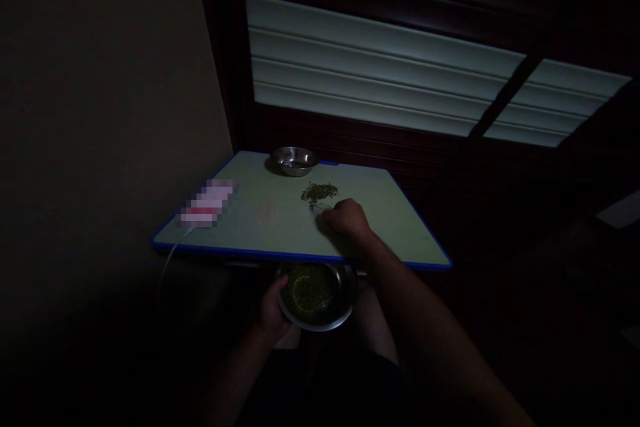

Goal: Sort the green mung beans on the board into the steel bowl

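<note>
My left hand [275, 308] grips the left rim of a metal bowl [324, 328] below the table's near edge, its thumb over the rim. Small green beans [305, 290], seemingly mung beans, lie inside that bowl. Above the tabletop my right hand [349, 217] is closed, knuckles up. A small shiny spoon-like tool [319, 207] sticks out from its fingers, too dark to make out fully. Its tip is at the near edge of a spread pile of similar beans [320, 192]. To the left lies a faint patch of pale grains [267, 213].
A second metal bowl [294, 161] stands at the back of the pale table [390, 220], which has a blue edge. On the left lies a blurred pink-and-white phone-like object [207, 203] with a white cable [170, 257]. A wall [125, 80] borders the left side. The room is dim.
</note>
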Motion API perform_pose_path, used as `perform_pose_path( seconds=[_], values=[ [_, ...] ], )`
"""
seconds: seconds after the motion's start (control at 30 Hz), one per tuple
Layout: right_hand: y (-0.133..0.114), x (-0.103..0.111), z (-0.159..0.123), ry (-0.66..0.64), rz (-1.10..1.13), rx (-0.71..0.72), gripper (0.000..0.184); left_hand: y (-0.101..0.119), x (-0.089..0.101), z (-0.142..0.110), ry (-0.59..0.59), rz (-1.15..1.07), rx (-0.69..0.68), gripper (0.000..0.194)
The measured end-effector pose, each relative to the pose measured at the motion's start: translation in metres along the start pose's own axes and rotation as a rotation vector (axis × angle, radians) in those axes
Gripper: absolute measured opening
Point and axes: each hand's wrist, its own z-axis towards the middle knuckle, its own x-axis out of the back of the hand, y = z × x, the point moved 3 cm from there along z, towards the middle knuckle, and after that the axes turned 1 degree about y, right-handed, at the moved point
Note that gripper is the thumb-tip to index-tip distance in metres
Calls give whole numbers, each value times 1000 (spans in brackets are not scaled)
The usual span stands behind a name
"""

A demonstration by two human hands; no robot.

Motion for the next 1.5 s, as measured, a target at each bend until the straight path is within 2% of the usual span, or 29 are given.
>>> perform_pose_path(
  seconds=[0.33, 0.7, 0.9, 1.1, 1.33, 1.5],
  values=[
    [-31, -12, -6, -36, 2, -22, 35, 0, -1, -1, -4, 4, 23, 22],
    [-71, -27, -9, -86, 96, 1, 37, -1, 3, 1, -103, -44, 20, 21],
    [-84, -35, -10, -103, 116, 16, 41, 1, 1, -2, -36, -10, -2, 19],
    [-84, -38, -7, -89, 120, 88, 38, 1, 1, -1, -44, -31, 29, 18],
    [-71, -28, -1, -44, 206, 145, 31, -1, 4, 3, -57, -43, 20, 19],
    [-44, -19, 19, -103, 452, 190, 23, 0, 3, 1, -42, -56, 17, 21]
  ],
)
